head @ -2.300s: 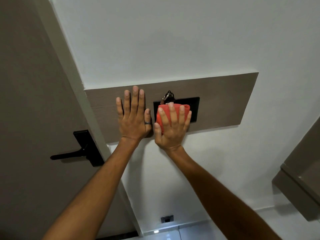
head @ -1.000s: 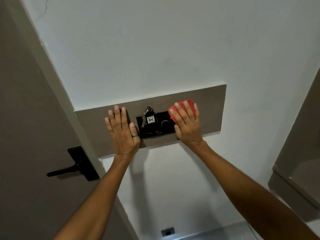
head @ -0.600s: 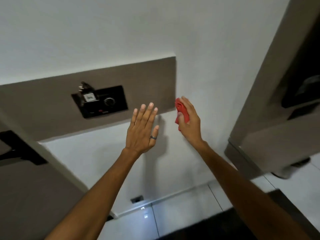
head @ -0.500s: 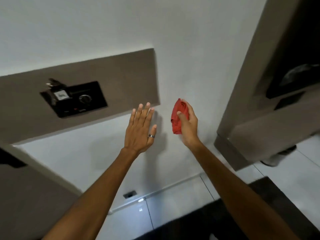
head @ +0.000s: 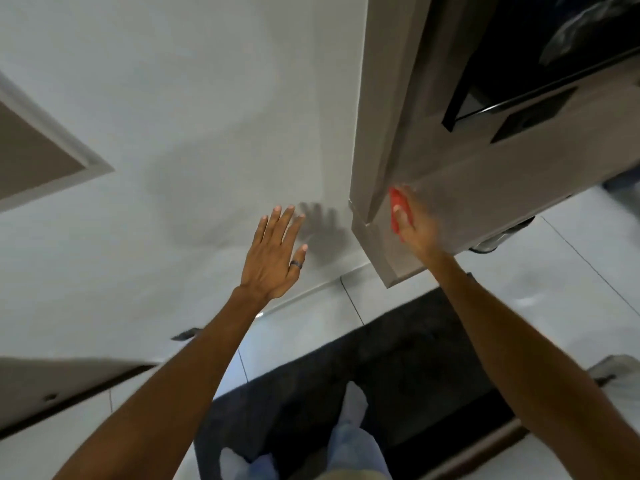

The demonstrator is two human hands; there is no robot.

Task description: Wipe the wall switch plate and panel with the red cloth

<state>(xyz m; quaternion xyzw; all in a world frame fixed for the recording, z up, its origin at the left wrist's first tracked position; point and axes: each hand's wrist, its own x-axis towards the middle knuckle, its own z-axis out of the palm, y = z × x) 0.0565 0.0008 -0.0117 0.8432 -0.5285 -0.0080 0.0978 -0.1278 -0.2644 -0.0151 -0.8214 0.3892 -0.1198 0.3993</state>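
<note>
View has swung right since earlier: switch plate gone from frame, only a panel corner (head: 31, 161) at 9 o'clock. Left hand (head: 275, 256) spread wide, off the wall. Right hand (head: 415, 225), blurred, grips red cloth (head: 398, 209) against cabinet (head: 485, 188), long axis 11-to-5 o'clock

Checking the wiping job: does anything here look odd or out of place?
Nothing looks spilled or broken. The odd part: the red cloth in the right hand is at the grey cabinet, and the switch plate is out of view. The left hand is open.
</note>
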